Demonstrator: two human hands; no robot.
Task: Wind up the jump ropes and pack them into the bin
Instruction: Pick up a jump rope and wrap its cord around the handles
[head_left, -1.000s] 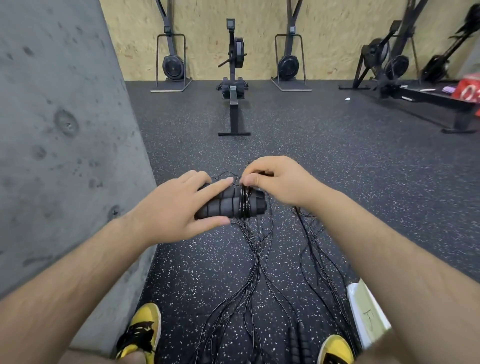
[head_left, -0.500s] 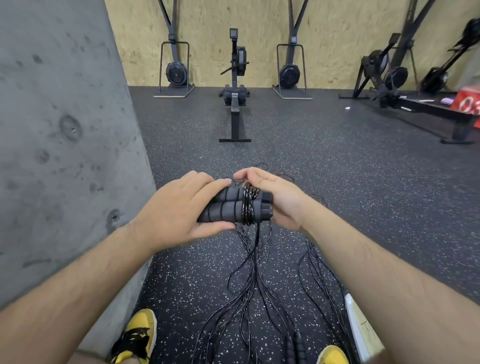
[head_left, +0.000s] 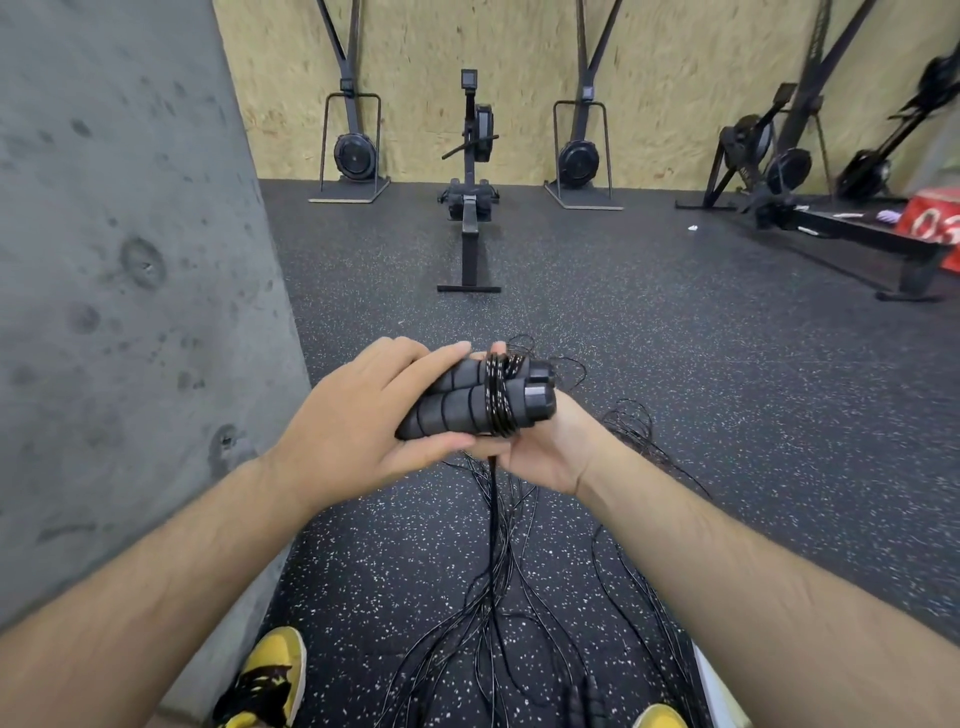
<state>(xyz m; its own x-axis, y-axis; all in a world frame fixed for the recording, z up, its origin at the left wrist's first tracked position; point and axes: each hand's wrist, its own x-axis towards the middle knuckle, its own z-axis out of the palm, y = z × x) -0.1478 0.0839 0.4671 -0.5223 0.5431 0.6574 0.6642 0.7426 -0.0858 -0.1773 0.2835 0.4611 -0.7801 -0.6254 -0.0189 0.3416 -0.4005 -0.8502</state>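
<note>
Handles (head_left: 470, 402) of one jump rope lie paired, foam grips side by side, a few cord turns (head_left: 500, 395) wound round them near the capped ends. Left hand (head_left: 358, 421) clamps the grips; right hand (head_left: 540, 447) cups under the caps, both hands touching. Below the handles, loose cords (head_left: 498, 571) trail to the floor (head_left: 675, 364), mixed with other ropes. Risk, by my reading: the tail may snag neighbouring strands, or slack turns slip off the caps. White edge (head_left: 709, 686), perhaps the bin, sits below and right of the handles.

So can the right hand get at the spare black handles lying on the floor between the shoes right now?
Probably not yet: the right hand holds the wrapped black foam handles; the spare handles lie unobstructed.
</note>
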